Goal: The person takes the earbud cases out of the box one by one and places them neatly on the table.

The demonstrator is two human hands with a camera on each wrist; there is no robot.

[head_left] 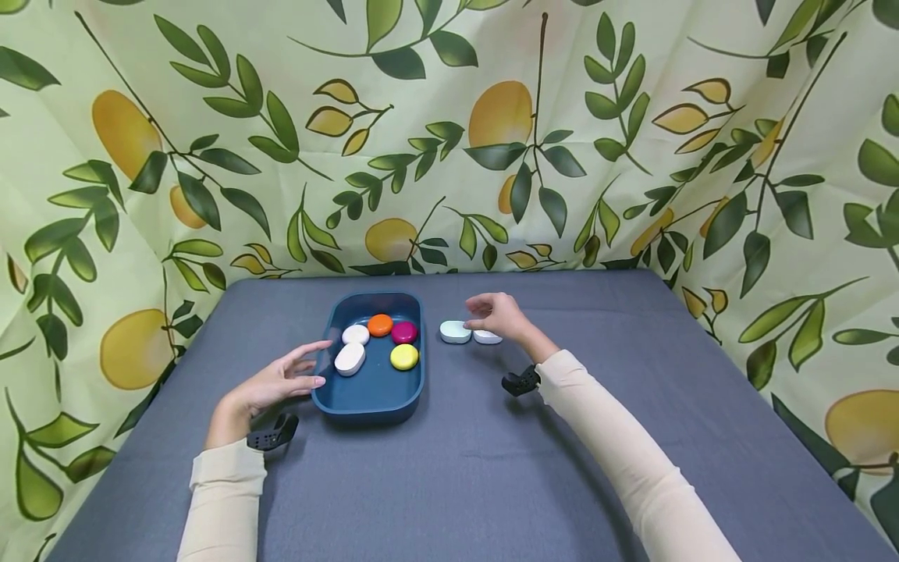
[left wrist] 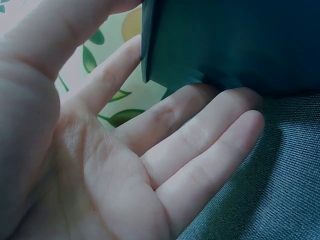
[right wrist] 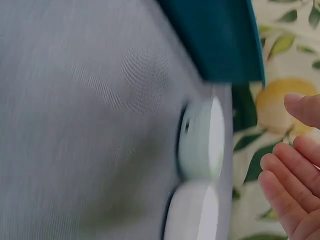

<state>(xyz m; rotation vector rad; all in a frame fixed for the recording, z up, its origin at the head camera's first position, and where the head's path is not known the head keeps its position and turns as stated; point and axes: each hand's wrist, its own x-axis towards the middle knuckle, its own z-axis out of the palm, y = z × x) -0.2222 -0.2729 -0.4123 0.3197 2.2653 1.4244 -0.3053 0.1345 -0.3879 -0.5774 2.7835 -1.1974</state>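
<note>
My left hand (head_left: 270, 384) is at the left side of a blue bin (head_left: 372, 396), its fingers extended and fingertips touching the wall. In the left wrist view, the lower fingers (left wrist: 200, 145) reach against the bin's underside edge. Inside the bin are a round white piece (head_left: 355, 334), an oval white case (head_left: 350, 359), and orange (head_left: 380, 325), magenta (head_left: 403, 332) and yellow (head_left: 403, 357) rounded pieces. My right hand (head_left: 500, 316) hovers over a pale mint oval case (right wrist: 200, 140) and a white oval case (right wrist: 192, 212), holding nothing. A small dark slot marks the mint case's side.
Grey-blue cloth covers the table (head_left: 449, 484). A leaf-and-lemon patterned curtain (head_left: 435, 156) stands behind it and along both sides. A black band with a wrist camera sits on each wrist. The two cases lie side by side, right of the bin.
</note>
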